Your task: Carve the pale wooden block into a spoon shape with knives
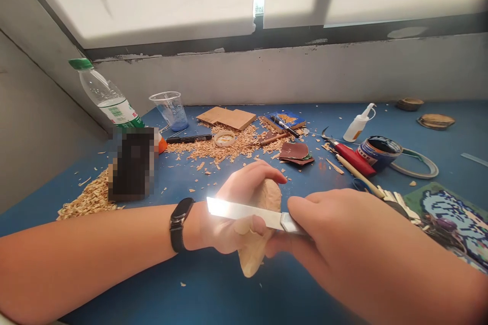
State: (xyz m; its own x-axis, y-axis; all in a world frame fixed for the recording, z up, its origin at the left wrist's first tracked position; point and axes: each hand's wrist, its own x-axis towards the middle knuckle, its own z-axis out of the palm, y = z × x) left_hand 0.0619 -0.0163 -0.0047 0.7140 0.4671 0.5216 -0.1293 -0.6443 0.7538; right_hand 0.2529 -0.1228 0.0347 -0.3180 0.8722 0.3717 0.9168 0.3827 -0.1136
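Observation:
My left hand, with a black band on its wrist, is closed around a pale carved piece of wood. The wood stands up out of the fingers at the top and tapers to a rounded end below. In my right hand is a utility knife, gripped near the base of its blade. Its long, shiny blade points left across the wood and over my left thumb; whether the edge touches the wood I cannot tell. My right palm and fingers hide most of the knife's handle.
Wood shavings are scattered across the blue table. At the left stand a bottle, a plastic cup and a blurred dark block. Sandpaper, a red-handled hook knife, a glue bottle and a jar lie farther right.

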